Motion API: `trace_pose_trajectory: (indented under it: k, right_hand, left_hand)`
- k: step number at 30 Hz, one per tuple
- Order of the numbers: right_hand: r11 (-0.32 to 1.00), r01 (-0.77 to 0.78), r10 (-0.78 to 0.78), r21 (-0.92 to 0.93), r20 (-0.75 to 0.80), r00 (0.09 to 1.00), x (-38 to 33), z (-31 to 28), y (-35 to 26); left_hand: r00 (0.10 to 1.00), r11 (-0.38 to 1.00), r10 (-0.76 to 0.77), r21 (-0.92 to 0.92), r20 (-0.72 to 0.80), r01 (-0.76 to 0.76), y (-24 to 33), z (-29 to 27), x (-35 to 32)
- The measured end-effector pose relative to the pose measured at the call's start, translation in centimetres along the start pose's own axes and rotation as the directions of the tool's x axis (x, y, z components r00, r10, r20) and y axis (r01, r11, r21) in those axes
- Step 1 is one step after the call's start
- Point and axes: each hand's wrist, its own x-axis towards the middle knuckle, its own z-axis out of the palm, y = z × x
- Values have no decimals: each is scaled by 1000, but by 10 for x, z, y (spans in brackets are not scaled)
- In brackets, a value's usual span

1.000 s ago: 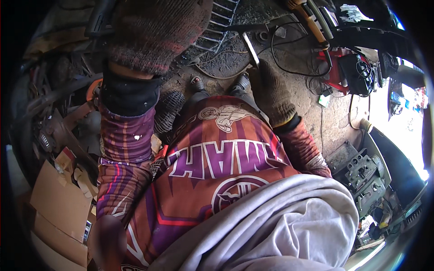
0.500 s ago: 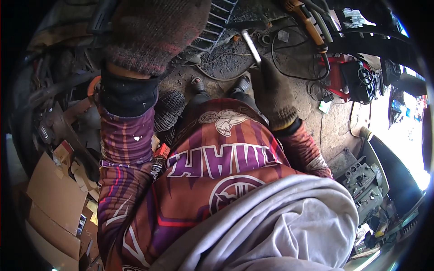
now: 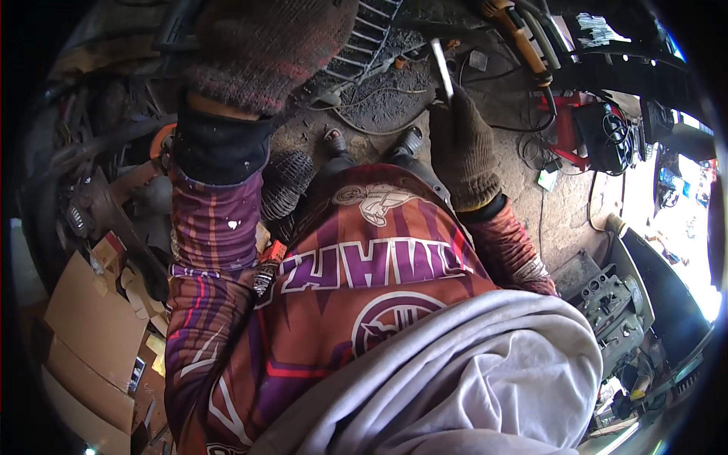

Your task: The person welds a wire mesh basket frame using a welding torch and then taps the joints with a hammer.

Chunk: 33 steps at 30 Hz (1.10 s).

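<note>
My left hand (image 3: 269, 57) wears a thick dark knitted glove with a reddish tint. It is raised at the top edge, beside a wire rack (image 3: 368, 38); its fingers are hidden or cut off, so what it holds does not show. My right hand (image 3: 464, 144), in a brown knitted glove, is closed round a narrow, pale metal bar (image 3: 441, 67). The bar's far end sticks out above the fingers, while its lower part is covered by the glove. Dark loose grit (image 3: 387, 102) lies on the floor between the two hands.
An orange-and-black power tool (image 3: 523, 38) with a cord is at the upper right. Nearby stand a red frame and a black machine (image 3: 603, 136) with coiled cable. Open cardboard (image 3: 95, 334) is at the left, a metal engine-like part (image 3: 610, 311) at the right. Cables cross the floor.
My right hand has shifted slightly right with the metal bar, whose tip is now farther right and a little farther away. My left hand has barely moved.
</note>
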Motion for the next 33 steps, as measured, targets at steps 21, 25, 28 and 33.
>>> trace_pose_trajectory:
  k: [21,25,28,33]
  right_hand:
    - [997,55,-51,-60,59,997,-11,-11,11]
    - [998,-56,57,-15,82,995,-10,-26,0]
    - [1000,-23,25,-19,98,995,-14,-19,-1]
    - [999,46,-46,-22,-20,999,-17,-11,10]
  left_hand:
    - [989,998,-5,-59,150,14,-13,8,1]
    - [980,993,-52,-94,191,72,-7,10,6]
    - [982,992,-38,-109,186,59,-5,4,5]
    - [987,984,-30,-170,158,58,1,8,8]
